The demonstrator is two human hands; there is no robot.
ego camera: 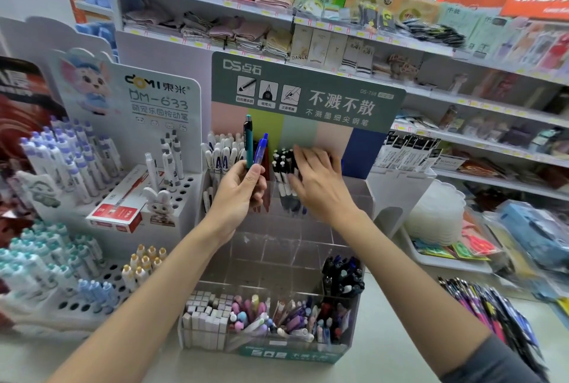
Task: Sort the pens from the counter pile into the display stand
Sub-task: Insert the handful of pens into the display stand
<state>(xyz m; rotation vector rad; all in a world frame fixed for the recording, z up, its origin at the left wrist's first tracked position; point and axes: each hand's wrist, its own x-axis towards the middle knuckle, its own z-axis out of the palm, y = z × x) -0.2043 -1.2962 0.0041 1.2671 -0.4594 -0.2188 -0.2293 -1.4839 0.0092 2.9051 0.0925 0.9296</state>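
- Left hand (pixel 238 190) grips teal plastic pen (pixel 248 142) and blue plastic pen (pixel 261 148) above clear acrylic stand (pixel 277 247).
- Right hand (pixel 320 182): fingers straight, at stand's rear row.
- Placing; next likely needs matching compartment.

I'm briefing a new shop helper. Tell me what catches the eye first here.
Dead centre, the left hand holds up a teal pen and a blue pen before the clear display stand. Beside it, the right hand reaches with straight fingers onto black-capped pens in the stand's top row.
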